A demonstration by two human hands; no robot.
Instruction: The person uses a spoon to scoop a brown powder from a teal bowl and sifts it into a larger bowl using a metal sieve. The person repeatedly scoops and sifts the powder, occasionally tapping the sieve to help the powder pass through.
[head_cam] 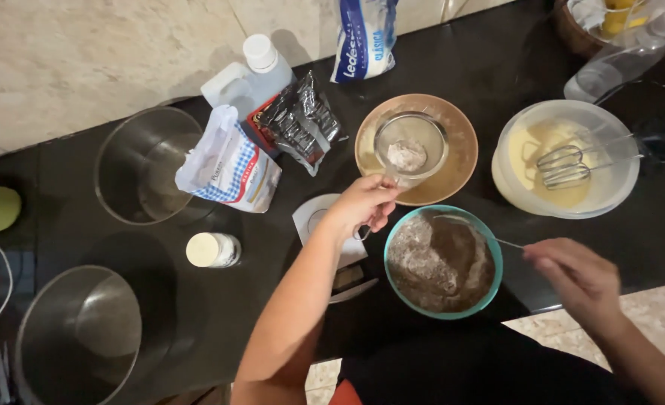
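The view is dim and warm, with the black counter (122, 247) swallowing most of the light while the pale wall (85, 60) at the top is the brightest area. Soft glare sits on the glass bowls' rims (104, 157) and on the crinkled foil packet (302, 120), and the bottle (254, 75) casts a soft shadow on the wall. The right hand (576, 277) is slightly blurred, and the wide lens bends the edges.
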